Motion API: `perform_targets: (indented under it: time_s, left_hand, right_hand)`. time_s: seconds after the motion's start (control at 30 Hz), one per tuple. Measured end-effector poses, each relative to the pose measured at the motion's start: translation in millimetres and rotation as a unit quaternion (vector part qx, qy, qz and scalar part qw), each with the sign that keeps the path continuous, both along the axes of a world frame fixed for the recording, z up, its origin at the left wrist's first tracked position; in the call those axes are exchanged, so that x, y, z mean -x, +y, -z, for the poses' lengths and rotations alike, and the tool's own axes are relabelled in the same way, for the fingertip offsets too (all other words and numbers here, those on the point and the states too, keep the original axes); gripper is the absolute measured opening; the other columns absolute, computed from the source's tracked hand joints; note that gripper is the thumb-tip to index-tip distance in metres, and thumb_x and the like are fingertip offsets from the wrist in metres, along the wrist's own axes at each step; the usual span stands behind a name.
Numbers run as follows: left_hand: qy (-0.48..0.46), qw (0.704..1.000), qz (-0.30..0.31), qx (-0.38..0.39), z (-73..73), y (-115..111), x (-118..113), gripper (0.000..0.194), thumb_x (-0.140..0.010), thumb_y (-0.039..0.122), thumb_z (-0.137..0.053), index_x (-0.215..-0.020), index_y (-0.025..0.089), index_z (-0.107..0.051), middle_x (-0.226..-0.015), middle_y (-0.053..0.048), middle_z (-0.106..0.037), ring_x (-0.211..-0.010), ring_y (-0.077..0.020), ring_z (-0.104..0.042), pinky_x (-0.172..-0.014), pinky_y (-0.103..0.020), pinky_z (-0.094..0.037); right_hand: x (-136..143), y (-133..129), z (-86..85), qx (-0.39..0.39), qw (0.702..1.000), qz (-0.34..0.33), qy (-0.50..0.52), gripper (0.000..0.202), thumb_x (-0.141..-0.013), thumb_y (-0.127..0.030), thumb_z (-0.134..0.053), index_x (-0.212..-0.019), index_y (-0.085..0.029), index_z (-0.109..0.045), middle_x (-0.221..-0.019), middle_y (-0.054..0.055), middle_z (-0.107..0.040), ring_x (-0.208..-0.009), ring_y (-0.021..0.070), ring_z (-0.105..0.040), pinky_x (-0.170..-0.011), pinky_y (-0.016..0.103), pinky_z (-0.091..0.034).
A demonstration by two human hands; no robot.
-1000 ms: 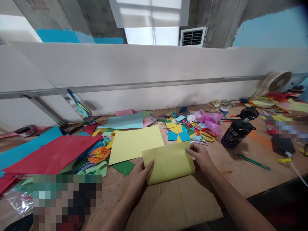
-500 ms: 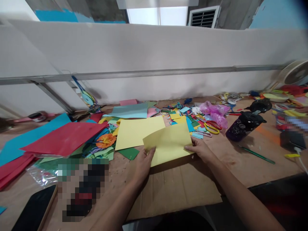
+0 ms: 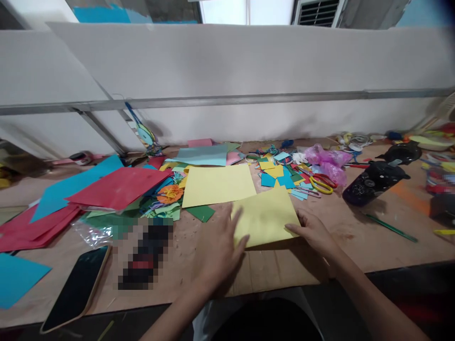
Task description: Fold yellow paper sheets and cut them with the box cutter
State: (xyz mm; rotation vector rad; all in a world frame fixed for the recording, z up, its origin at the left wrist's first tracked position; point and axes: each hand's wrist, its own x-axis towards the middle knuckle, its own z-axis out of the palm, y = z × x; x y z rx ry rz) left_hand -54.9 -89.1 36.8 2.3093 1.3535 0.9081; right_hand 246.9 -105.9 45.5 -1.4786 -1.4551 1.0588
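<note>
A pale yellow sheet of paper (image 3: 265, 215) lies tilted just over a piece of brown cardboard (image 3: 270, 267). My right hand (image 3: 313, 232) pinches its right edge, thumb on top and fingers underneath. At the sheet's left edge is my left hand (image 3: 223, 241), its fingers spread and slightly blurred; whether it touches the paper is hard to tell. Behind, a second yellow sheet (image 3: 218, 184) rests flat on the table, partly over a green piece of paper (image 3: 201, 213).
Red sheets (image 3: 121, 187), blue sheets and a phone (image 3: 76, 289) occupy the left. Small paper scraps (image 3: 273, 171), yellow-handled scissors (image 3: 321, 184) and a pink plastic bag (image 3: 329, 163) lie behind. On the right are a dark tumbler (image 3: 369, 184) and a green pencil (image 3: 391, 227).
My left hand has let go of the sheet's left edge and spread its fingers. The sheet has lowered and flattened while my right hand kept hold. The view has shifted left.
</note>
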Motion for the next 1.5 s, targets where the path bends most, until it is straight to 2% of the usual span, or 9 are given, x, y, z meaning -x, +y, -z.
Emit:
perform_targets:
  time_s: [0.13, 0.23, 0.37, 0.57, 0.8, 0.93, 1.17, 1.33, 1.5]
  left_hand:
    - [0.205, 0.953, 0.215, 0.061, 7.7, -28, -8, 0.070, -0.102, 0.060, -0.055, -0.164, 0.036, -0.034, -0.175, -0.007, -0.022, -0.160, -0.0319, -0.025, -0.127, -0.055, -0.029]
    - [0.255, 0.931, 0.246, 0.092, 12.6, -32, -11, 0.081, -0.099, 0.073, -0.050, -0.166, 0.033, -0.029, -0.175, -0.009, -0.015, -0.162, -0.0332, -0.017, -0.129, -0.057, -0.021]
    - [0.255, 0.927, 0.250, 0.117, 9.9, -30, -10, 0.083, -0.099, 0.074, -0.046, -0.167, 0.029, -0.028, -0.174, -0.011, -0.014, -0.162, -0.0337, -0.014, -0.129, -0.060, -0.020]
    - [0.215, 0.940, 0.241, 0.107, 1.6, -25, -7, 0.070, -0.100, 0.065, -0.056, -0.161, 0.031, -0.044, -0.171, -0.010, -0.030, -0.158, -0.0341, -0.031, -0.126, -0.058, -0.030]
    - [0.166, 0.971, 0.162, 0.051, -19.0, 46, -11, 0.055, -0.097, 0.043, -0.067, -0.149, 0.025, -0.060, -0.160, -0.015, -0.050, -0.150, -0.0376, -0.044, -0.123, -0.061, -0.031]
    - [0.175, 0.977, 0.106, 0.064, -14.9, 73, -19, 0.063, -0.088, 0.035, -0.076, -0.148, 0.023, -0.059, -0.154, -0.016, -0.057, -0.141, -0.0393, -0.053, -0.116, -0.055, -0.041]
    - [0.189, 0.976, 0.093, 0.048, -8.4, 74, -16, 0.057, -0.088, 0.039, -0.076, -0.141, 0.023, -0.062, -0.136, -0.014, -0.067, -0.124, -0.0376, -0.062, -0.104, -0.049, -0.048]
    - [0.145, 0.986, 0.077, 0.043, -3.9, 73, -13, 0.052, -0.085, 0.032, -0.078, -0.135, 0.024, -0.063, -0.130, -0.011, -0.067, -0.121, -0.0353, -0.061, -0.102, -0.049, -0.048]
    - [0.093, 0.994, 0.059, 0.025, 4.0, 75, -12, 0.037, -0.086, 0.023, -0.075, -0.121, 0.024, -0.064, -0.121, -0.008, -0.072, -0.114, -0.0308, -0.064, -0.097, -0.044, -0.048]
  right_hand:
    - [-1, -23, 4.5, -0.053, 0.974, 0.041, -0.219, 0.066, -0.085, -0.034, -0.070, -0.149, -0.024, -0.056, -0.140, 0.012, -0.068, -0.125, 0.0360, -0.063, -0.105, 0.053, -0.051]
    - [3, -37, 8.8, -0.135, 0.928, 0.000, -0.347, 0.069, -0.091, -0.035, -0.069, -0.157, -0.030, -0.049, -0.159, 0.011, -0.052, -0.142, 0.0370, -0.051, -0.116, 0.058, -0.041]
    - [2, -53, 18.4, -0.122, 0.908, -0.180, -0.359, 0.049, -0.101, -0.039, -0.061, -0.150, -0.043, -0.057, -0.163, 0.001, -0.049, -0.148, 0.0310, -0.047, -0.121, 0.055, -0.037]
    - [-29, -44, 12.8, -0.132, 0.926, -0.076, -0.345, 0.032, -0.099, -0.037, -0.063, -0.129, -0.035, -0.074, -0.143, 0.007, -0.068, -0.132, 0.0346, -0.062, -0.111, 0.061, -0.045]
    - [-25, 25, -18.4, -0.124, 0.939, -0.060, -0.315, 0.039, -0.093, -0.038, -0.068, -0.130, -0.027, -0.072, -0.140, 0.010, -0.069, -0.128, 0.0337, -0.063, -0.107, 0.050, -0.050]
    - [-16, 51, -9.3, -0.087, 0.929, -0.099, -0.347, 0.062, -0.078, -0.035, -0.082, -0.137, -0.023, -0.068, -0.147, 0.015, -0.062, -0.135, 0.0366, -0.057, -0.112, 0.052, -0.045]
    - [-19, 51, 8.1, -0.130, 0.951, -0.079, -0.270, 0.064, -0.077, -0.027, -0.079, -0.140, -0.026, -0.064, -0.137, 0.012, -0.064, -0.131, 0.0323, -0.055, -0.109, 0.048, -0.046]
    - [-18, 51, 9.0, -0.159, 0.961, -0.010, -0.228, 0.007, -0.084, -0.029, -0.067, -0.089, -0.024, -0.067, -0.095, 0.006, -0.070, -0.092, 0.0251, -0.064, -0.077, 0.036, -0.051]
    - [-16, 49, 9.1, -0.159, 0.959, 0.011, -0.234, 0.025, -0.092, -0.042, -0.063, -0.074, -0.025, -0.059, -0.079, 0.003, -0.067, -0.075, 0.0225, -0.060, -0.068, 0.034, -0.044]
